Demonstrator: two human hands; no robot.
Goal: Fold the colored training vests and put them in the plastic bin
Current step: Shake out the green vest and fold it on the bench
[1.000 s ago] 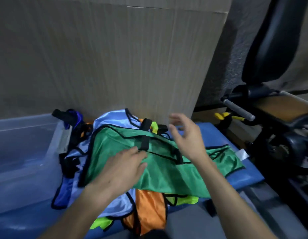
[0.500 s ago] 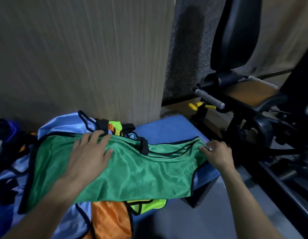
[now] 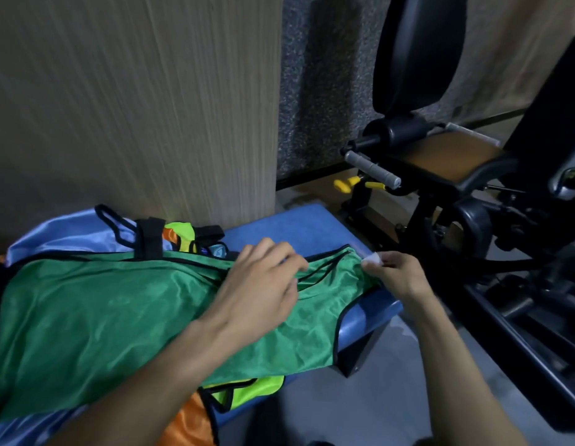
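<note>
A green training vest [image 3: 102,313] with black trim lies spread flat on top of a pile on the blue bench [image 3: 299,226]. Under it show a light blue vest [image 3: 64,233], an orange vest [image 3: 189,420] and a neon yellow vest [image 3: 247,391]. My left hand [image 3: 260,284] rests palm down on the green vest near its shoulder straps, fingers loosely bent. My right hand [image 3: 395,275] pinches the vest's right end at the bench's edge, where a small white tag [image 3: 373,259] shows. The plastic bin is out of view.
A wood-grain panel [image 3: 135,107] stands right behind the bench. To the right is a black gym machine [image 3: 440,162] with a padded back, brown seat, grey handle and yellow knobs. Grey floor [image 3: 360,407] lies below the bench's right end.
My left hand slid rightward across the green vest to its strap end. My right hand stays at the right end. The view shifted further right, and the bin left the frame a second ago.
</note>
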